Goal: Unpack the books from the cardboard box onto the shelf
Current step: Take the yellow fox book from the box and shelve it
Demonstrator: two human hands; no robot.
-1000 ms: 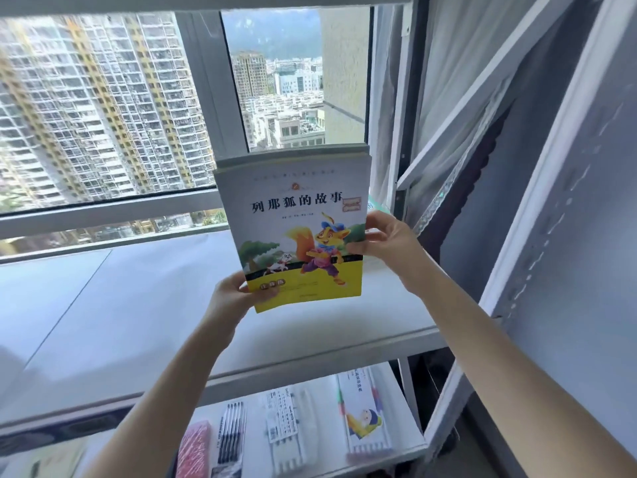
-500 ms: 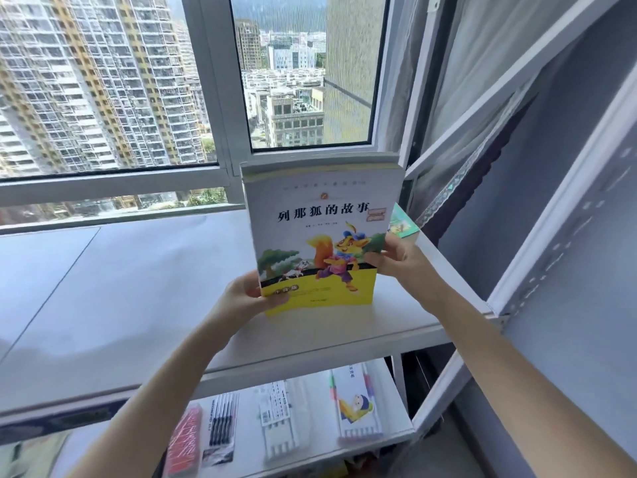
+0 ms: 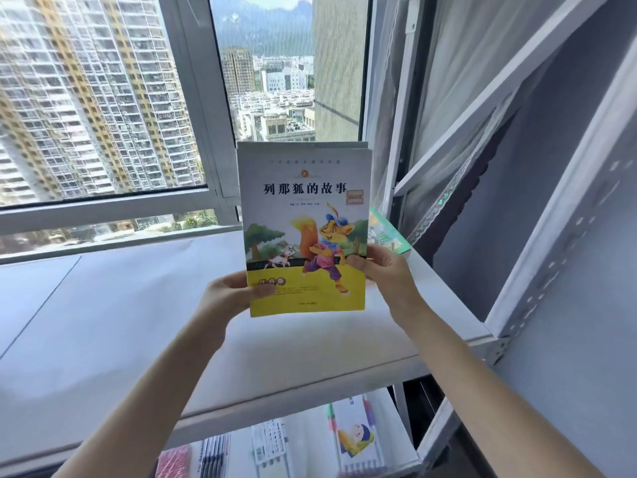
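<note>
I hold a stack of thin books (image 3: 303, 188) upright over the white shelf board (image 3: 138, 305); the front cover is white and yellow with a cartoon fox. My left hand (image 3: 227, 298) grips the stack's lower left corner, thumb on the cover. My right hand (image 3: 386, 270) grips its right edge. A green book (image 3: 389, 232) lies flat on the shelf behind the stack, near the right post. The cardboard box is out of view.
A lower shelf (image 3: 310, 446) carries packs of pens and markers (image 3: 355, 439) and a red pack (image 3: 172, 462). White metal shelf posts (image 3: 551, 219) slant at the right. A window frame (image 3: 110, 212) runs behind the shelf.
The stack has moved right and slightly down toward the shelf's right end, both hands still on it. The green book behind it has come into sight.
</note>
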